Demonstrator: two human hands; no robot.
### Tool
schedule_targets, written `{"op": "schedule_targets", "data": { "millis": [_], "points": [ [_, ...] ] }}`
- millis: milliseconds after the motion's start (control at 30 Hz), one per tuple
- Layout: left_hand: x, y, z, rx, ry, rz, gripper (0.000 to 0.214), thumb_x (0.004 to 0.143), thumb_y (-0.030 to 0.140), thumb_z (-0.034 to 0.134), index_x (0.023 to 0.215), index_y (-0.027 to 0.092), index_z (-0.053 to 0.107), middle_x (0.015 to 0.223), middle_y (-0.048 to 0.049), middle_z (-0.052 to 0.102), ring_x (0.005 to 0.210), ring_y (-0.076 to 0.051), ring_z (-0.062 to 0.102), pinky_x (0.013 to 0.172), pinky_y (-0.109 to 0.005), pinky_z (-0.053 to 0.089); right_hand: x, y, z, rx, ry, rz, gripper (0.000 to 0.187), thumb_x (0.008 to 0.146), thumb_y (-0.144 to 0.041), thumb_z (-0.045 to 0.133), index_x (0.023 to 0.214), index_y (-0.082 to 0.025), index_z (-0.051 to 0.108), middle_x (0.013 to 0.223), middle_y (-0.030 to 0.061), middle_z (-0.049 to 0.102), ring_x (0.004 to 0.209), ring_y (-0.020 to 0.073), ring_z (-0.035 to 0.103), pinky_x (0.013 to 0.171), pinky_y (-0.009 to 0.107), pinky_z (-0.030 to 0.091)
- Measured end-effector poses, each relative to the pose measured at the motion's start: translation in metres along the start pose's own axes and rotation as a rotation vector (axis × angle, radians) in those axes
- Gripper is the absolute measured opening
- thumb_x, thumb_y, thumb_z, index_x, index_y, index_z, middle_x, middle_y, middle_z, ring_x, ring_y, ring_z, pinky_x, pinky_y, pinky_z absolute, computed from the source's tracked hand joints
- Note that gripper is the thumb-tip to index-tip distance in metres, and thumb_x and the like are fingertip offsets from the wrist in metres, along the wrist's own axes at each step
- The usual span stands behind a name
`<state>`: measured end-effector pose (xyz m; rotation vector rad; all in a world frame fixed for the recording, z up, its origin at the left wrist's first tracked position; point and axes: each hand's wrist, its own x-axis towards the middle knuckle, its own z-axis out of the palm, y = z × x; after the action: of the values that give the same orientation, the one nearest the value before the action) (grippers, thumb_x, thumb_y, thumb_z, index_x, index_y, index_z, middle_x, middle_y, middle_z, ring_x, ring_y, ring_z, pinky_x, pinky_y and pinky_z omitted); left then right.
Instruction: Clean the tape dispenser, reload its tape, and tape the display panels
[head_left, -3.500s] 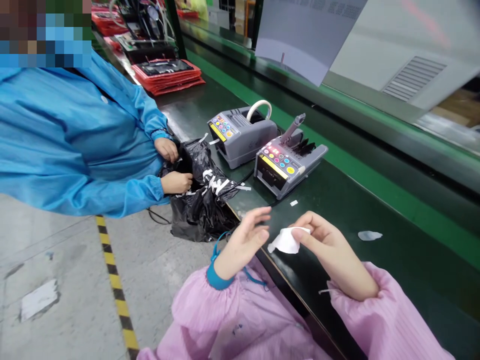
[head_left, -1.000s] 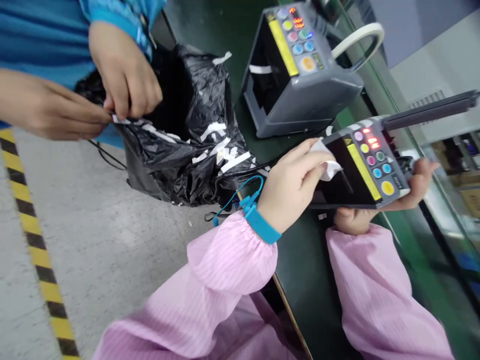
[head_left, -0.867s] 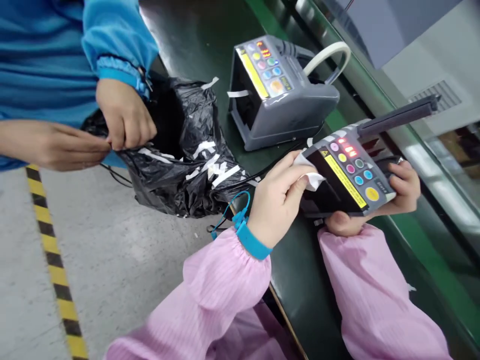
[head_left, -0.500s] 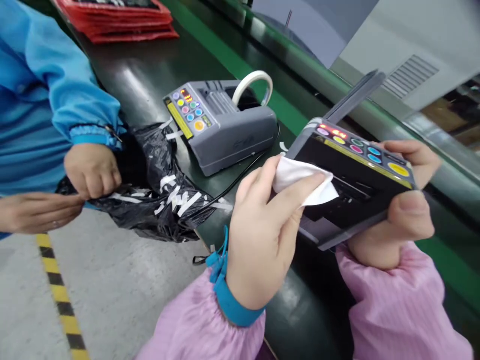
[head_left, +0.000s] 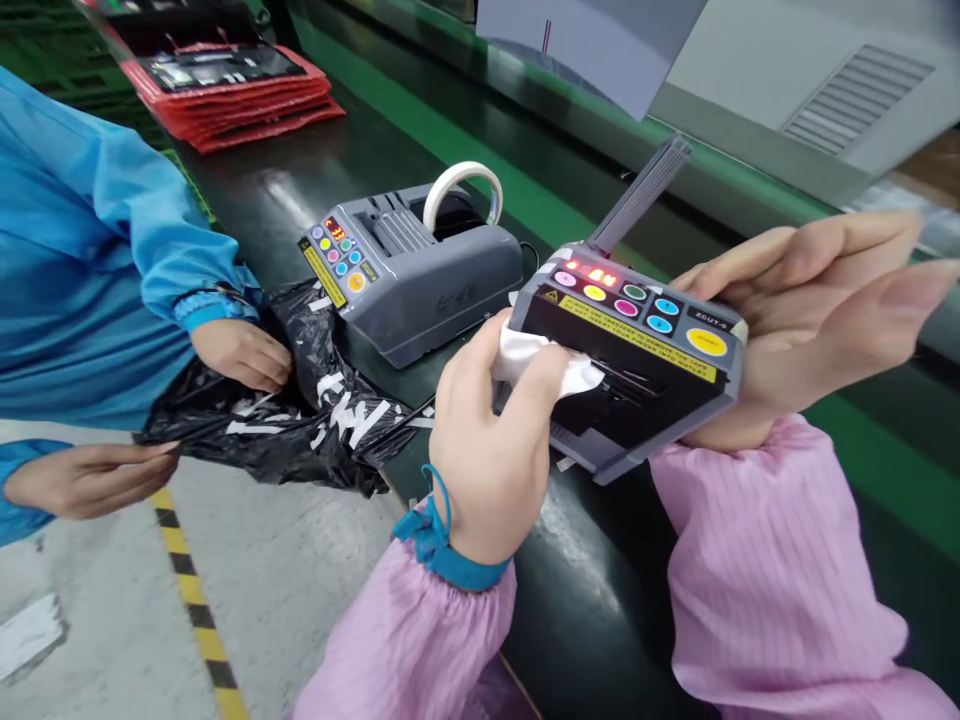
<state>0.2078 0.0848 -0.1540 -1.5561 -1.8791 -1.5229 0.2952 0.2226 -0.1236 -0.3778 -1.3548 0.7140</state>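
My left hand [head_left: 491, 440] is closed on a white wipe [head_left: 536, 358] and presses it against the black front of a grey tape dispenser [head_left: 637, 370] that is tilted up off the bench. My right hand [head_left: 795, 320] supports the dispenser's right side, palm against it and fingers stretched out. The dispenser's top panel has coloured buttons and a lit red display. Both my sleeves are pink; a blue strap circles my left wrist.
A second grey tape dispenser [head_left: 416, 275] with a white tape roll stands on the dark green bench [head_left: 600, 600]. A co-worker in blue handles a black bag [head_left: 292, 420] stuck with white tape strips at the bench edge. Red trays [head_left: 232, 90] lie far back.
The dispenser has been picked up from the bench and tilted toward me. The wipe passed from my right hand to my left. Since half a second ago my right fingers have opened out.
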Motion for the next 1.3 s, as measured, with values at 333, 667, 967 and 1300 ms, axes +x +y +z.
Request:
{"op": "schedule_targets", "data": {
  "millis": [333,667,967,1300],
  "points": [
    [-0.003,-0.004,0.017,0.053,0.098,0.278,0.018,0.094,0.008,0.057,0.1,0.022,0.068,0.097,-0.0034,0.066,0.096,-0.02,0.063,0.098,-0.041,0.05,-0.001,-0.001,0.015,-0.017,0.115,0.023,0.019,0.1,-0.023,0.032,0.081,-0.026,0.037,0.055,-0.0084,0.037,0.042,0.0138,0.044,0.04,0.029,0.04],
    [0.005,-0.045,0.008,0.204,0.08,0.191,0.025,0.1,0.013,0.049,0.115,0.016,0.069,0.112,-0.0109,0.067,0.105,-0.023,0.063,0.094,-0.037,0.049,-0.005,-0.001,0.027,-0.074,0.147,-0.054,0.017,0.096,-0.024,0.038,0.079,-0.024,0.039,0.054,-0.0098,0.037,0.042,0.0101,0.046,0.04,0.024,0.033],
    [-0.012,-0.011,0.015,0.08,0.066,0.234,0.022,0.099,0.007,0.049,0.112,0.012,0.066,0.106,-0.0085,0.073,0.1,-0.021,0.068,0.091,-0.034,0.054,-0.005,-0.003,0.025,-0.118,0.174,-0.02,0.018,0.094,-0.025,0.034,0.077,-0.025,0.036,0.055,-0.0103,0.037,0.039,0.0074,0.042,0.039,0.023,0.033],
    [0.005,-0.059,0.01,0.159,0.001,0.296,0.024,0.103,0.014,0.046,0.114,0.015,0.067,0.112,-0.0111,0.073,0.103,-0.022,0.068,0.089,-0.035,0.054,-0.009,0.006,0.023,-0.192,0.207,-0.138,0.018,0.092,-0.027,0.043,0.075,-0.026,0.038,0.05,-0.0103,0.041,0.039,0.0101,0.045,0.041,0.027,0.033]
  ]
}}
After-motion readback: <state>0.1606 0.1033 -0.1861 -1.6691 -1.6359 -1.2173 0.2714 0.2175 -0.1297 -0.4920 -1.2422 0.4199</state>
